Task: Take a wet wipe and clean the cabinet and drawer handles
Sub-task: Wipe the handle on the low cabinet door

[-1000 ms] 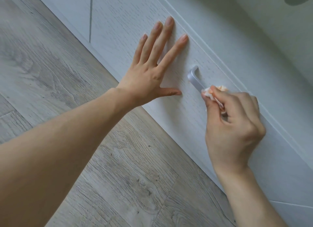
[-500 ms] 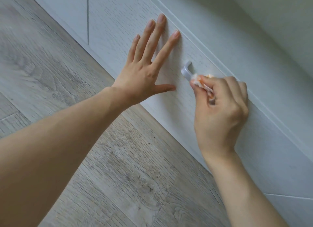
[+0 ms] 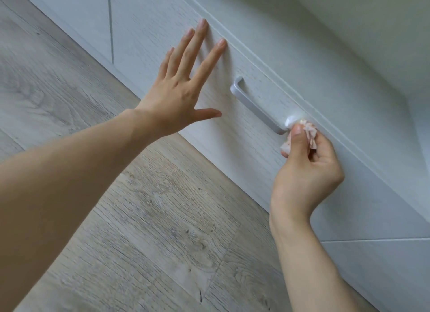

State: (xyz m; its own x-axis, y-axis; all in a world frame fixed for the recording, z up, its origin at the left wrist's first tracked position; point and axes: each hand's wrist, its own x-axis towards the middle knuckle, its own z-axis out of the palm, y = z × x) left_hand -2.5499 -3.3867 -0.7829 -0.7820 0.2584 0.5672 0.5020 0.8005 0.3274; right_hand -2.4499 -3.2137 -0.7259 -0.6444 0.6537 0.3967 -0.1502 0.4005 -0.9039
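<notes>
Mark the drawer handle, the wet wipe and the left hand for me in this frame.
drawer handle (image 3: 253,104), head view, middle of the bare metal bar.
wet wipe (image 3: 310,132), head view, crumpled part above the right thumb.
left hand (image 3: 179,95), head view, back of the hand, flat on the drawer front.

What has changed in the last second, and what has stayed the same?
The right hand, pinching the wipe, first slid up the handle toward its far end, then back down to the near end, so most of the bar now shows bare. Nothing was taken up or let go. The left hand stayed flat with spread fingers on the drawer front.
</notes>
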